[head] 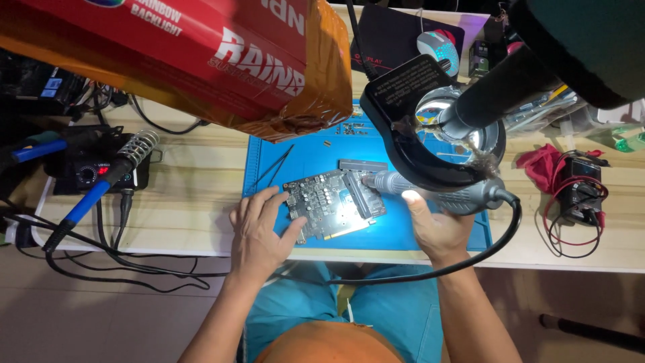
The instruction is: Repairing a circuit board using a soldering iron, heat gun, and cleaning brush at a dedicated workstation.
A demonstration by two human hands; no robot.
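I see the circuit board (pixel 334 205) lying on the blue mat (pixel 309 151), a little tilted, under bright light. My left hand (pixel 259 232) rests at its 9 o'clock edge, fingers spread apart and touching the board, thumb against its lower edge. My right hand (pixel 437 225) is at 3 o'clock, closed around the grey hot-air tool (pixel 430 191), whose nozzle points at the board's right part. Tweezers (pixel 275 168) lie on the mat at 10 o'clock. A magnifier lamp (pixel 437 131) hangs at 1 o'clock. Far at 9 o'clock stands a soldering iron (pixel 101 185) in its holder.
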